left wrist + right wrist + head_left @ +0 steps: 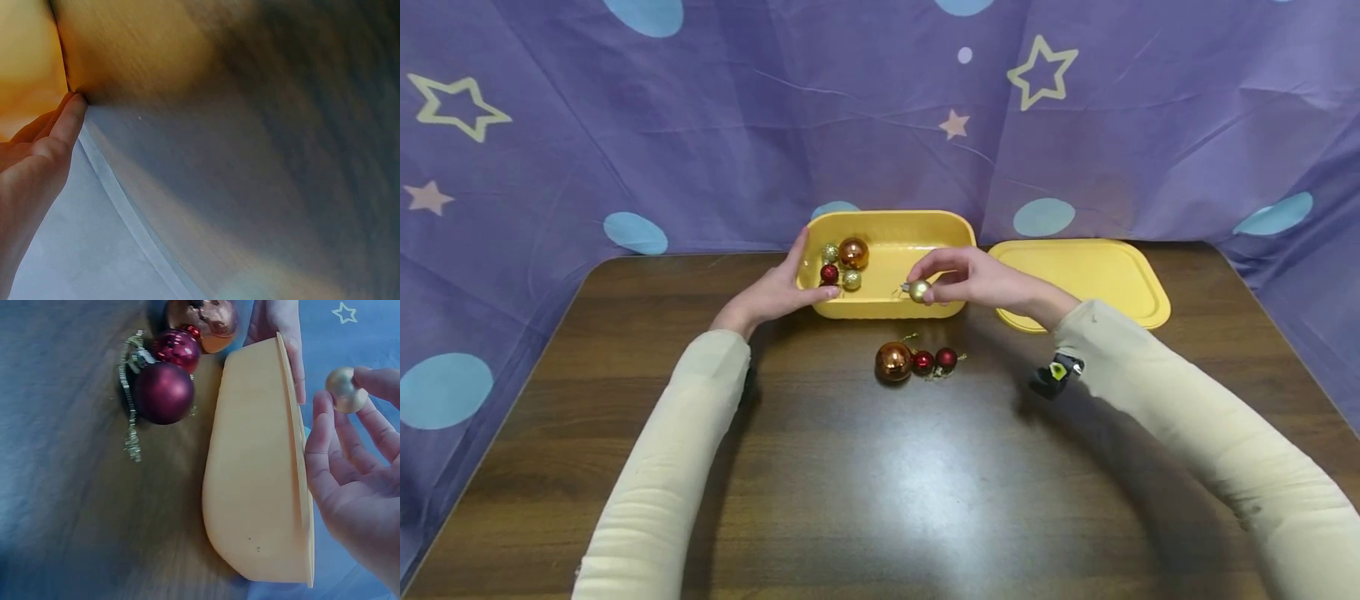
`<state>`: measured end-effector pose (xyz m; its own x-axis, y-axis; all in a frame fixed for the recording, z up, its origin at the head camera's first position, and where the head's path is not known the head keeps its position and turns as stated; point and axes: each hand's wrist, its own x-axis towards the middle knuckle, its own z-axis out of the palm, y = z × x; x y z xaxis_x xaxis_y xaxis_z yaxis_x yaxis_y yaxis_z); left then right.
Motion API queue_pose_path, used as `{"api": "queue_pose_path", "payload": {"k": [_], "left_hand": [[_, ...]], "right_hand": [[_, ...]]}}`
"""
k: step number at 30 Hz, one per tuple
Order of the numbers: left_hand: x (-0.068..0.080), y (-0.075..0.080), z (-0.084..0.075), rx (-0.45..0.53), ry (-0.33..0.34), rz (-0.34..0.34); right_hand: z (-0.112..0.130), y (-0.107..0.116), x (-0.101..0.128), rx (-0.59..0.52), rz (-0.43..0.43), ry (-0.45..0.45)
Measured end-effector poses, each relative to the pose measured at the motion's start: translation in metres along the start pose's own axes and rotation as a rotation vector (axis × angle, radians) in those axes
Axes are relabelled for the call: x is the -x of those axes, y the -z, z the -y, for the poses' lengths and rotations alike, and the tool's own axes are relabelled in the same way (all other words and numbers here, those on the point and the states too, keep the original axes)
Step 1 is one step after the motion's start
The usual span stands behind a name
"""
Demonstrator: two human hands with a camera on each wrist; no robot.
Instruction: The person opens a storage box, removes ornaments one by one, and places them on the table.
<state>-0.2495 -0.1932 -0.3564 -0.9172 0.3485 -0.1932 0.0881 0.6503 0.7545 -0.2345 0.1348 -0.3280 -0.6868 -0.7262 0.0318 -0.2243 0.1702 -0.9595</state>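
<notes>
A person in cream sleeves sits at a dark wooden table (820, 467). An open yellow plastic tub (891, 250) is the landmark, near the table's far edge. The right hand (981, 279) pinches a small gold bauble (919, 290) between curled fingertips, holding it just above the tub's near rim. The left hand (775, 292) rests against the tub's left end, fingers straight along the wall and holding nothing.

Inside the tub, toward its left end, lie four ornaments: a large copper bauble (853, 252), a small red bauble (829, 272) and two small glittery gold baubles (851, 279). On the table just in front of the tub sit another copper bauble (893, 361) and two dark red baubles (934, 361) with gold hanging cords, all touching in a row. The tub's yellow lid (1086, 275) lies flat just to the right of the tub.

Behind the tub hangs a purple cloth backdrop (737, 117) printed with stars and pale blue dots.
</notes>
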Motion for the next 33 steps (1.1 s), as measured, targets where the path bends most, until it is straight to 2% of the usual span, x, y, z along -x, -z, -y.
{"api": "queue_pose_path", "payload": {"k": [7, 14, 27, 33], "left_hand": [[0.002, 0.001, 0.0, -0.002, 0.013, -0.003], [0.001, 0.0, 0.0, -0.003, 0.005, -0.009], [-0.003, -0.003, -0.002, -0.011, -0.027, -0.021], [-0.003, -0.003, -0.002, -0.014, -0.019, -0.016]], "right_hand": [[-0.003, -0.002, 0.016, 0.032, 0.025, 0.027], [-0.016, -0.003, 0.034, 0.045, 0.073, 0.042], [-0.038, -0.002, 0.062, 0.026, 0.042, 0.026], [-0.046, -0.001, 0.068, 0.009, -0.004, 0.023]]}}
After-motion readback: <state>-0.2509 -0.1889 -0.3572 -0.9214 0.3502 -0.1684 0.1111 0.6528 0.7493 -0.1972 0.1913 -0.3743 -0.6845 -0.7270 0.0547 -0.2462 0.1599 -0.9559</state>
